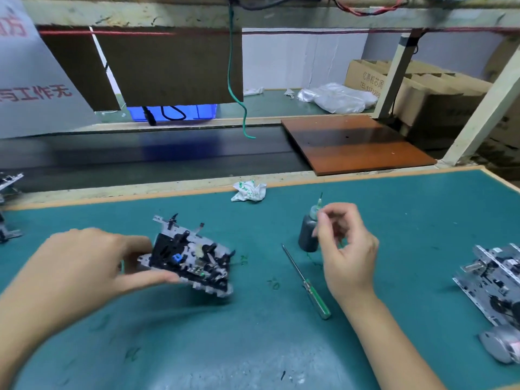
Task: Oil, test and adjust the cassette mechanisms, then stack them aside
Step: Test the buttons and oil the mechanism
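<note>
Head view: one green-matted workbench (422, 209), pretty blurry in spots.
Left hand (84, 266): thumb and fingers pinch the black-and-silver cassette mechanism (191, 260), held tilted just above the mat.
Right hand (346, 249): fingers curled beside the small dark oil bottle with needle tip (309, 232); can't tell if it's actually touching (motion blur).
Cut off: second silver mechanism (489, 280) at right edge, more metal parts (8, 209) at left edge.
Count: one green-handled screwdriver (306, 282), one crumpled white tissue (249, 191).
</note>
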Motion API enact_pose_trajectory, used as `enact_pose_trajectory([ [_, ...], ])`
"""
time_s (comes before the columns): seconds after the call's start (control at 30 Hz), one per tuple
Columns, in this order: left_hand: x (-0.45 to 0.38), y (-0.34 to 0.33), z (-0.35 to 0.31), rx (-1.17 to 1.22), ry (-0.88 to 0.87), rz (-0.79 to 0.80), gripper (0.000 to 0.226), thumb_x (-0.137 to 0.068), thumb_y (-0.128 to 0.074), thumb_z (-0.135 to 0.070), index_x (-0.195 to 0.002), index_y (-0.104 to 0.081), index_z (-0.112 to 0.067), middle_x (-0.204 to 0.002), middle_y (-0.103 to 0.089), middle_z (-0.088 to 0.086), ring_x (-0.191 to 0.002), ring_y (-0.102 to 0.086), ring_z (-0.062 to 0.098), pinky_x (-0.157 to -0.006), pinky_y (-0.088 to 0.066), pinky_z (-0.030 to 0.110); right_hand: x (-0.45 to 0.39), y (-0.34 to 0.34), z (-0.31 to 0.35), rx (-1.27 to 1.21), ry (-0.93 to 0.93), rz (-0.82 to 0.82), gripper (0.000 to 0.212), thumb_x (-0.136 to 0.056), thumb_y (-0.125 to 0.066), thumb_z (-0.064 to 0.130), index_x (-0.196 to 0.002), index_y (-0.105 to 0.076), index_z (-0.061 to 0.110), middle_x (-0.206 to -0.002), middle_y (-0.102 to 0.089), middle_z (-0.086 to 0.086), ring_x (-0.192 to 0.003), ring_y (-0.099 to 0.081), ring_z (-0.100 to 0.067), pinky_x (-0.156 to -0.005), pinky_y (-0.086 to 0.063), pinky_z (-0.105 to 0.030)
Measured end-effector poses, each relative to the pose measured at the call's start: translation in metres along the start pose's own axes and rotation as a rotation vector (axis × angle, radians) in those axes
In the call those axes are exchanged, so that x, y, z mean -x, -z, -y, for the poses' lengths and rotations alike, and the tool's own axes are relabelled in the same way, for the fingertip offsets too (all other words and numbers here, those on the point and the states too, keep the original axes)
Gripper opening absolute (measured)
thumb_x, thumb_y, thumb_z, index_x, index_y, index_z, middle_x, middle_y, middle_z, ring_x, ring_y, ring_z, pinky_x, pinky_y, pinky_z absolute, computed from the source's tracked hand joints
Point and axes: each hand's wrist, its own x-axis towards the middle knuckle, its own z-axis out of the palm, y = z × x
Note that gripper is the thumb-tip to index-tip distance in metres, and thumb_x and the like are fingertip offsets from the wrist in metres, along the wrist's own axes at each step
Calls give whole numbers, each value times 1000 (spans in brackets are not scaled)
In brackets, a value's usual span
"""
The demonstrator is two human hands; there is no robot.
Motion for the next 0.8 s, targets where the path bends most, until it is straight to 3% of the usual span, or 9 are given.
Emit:
enact_pose_trajectory([
  [0.1,-9,19,-2,-20,-146,44,63,-63,-33,-96,-47,-34,-34,-45,-38,-21,-43,-45,6,-38,-44,30,8,-5,2,28,55,237,22,-87,-47,36,-76,-57,19,-55,-54,4,-50,-53,-13,-52,-45,-32],
  [0.2,-21,29,-38,-82,-294,47,60,-68,-37,-89,-49,-33,-32,-66,-43,-20,-65,-44,7,-39,-34,21,11,-9,3,-33,-27,371,26,-86,-45,43,-78,-56,22,-58,-58,4,-49,-51,-7,-51,-43,-25],
  [0.27,-24,25,-65,-44,-394,22,48,-70,-46,-76,-57,-38,-31,-80,-51,-13,-74,-48,13,-51,-36,25,11,-9,5,-195,-186,398,33,-84,-44,49,-82,-60,21,-63,-63,4,-48,-52,-6,-50,-41,-18],
  [0.33,-26,15,-89,27,-446,-1,37,-72,-53,-64,-66,-48,-28,-92,-57,-5,-82,-53,19,-68,-36,30,10,-9,6,-341,-311,410,36,-83,-43,53,-87,-64,25,-70,-68,0,-50,-54,-12,-48,-43,-22],
  [0.47,-30,-12,-112,244,-462,10,29,-79,-59,-56,-82,-62,-28,-112,-60,-4,-105,-49,14,-90,-35,27,7,-9,5,-411,-455,431,38,-85,-45,52,-89,-67,22,-70,-69,-4,-51,-57,-16,-47,-47,-27],
  [0.53,-28,-29,-107,373,-399,1,40,-76,-63,-60,-106,-64,-34,-131,-51,-5,-123,-42,12,-100,-32,29,7,-9,3,-298,-470,414,30,-84,-49,49,-82,-66,25,-63,-67,0,-47,-56,-15,-48,-46,-28],
  [0.63,-16,-51,-88,686,-145,146,94,-55,-75,-69,-137,-30,-53,-148,-22,-25,-137,-24,-1,-107,-32,32,7,-9,-5,-79,-396,410,22,-90,-56,43,-75,-63,30,-56,-65,1,-45,-55,-18,-56,-49,-37],
  [0.7,-5,-64,-77,802,-38,263,115,-45,-84,-65,-138,-15,-61,-145,-16,-36,-137,-21,-8,-110,-27,27,7,-9,-9,27,-379,422,26,-91,-52,47,-75,-63,28,-54,-62,-3,-49,-55,-23,-63,-51,-39],
  [0.8,-3,-73,-73,813,-8,343,115,-47,-85,-62,-136,-13,-64,-137,-25,-43,-132,-28,-12,-106,-28,14,8,-8,-11,177,-366,454,34,-85,-43,56,-77,-63,29,-49,-59,4,-53,-56,-13,-67,-50,-34],
])
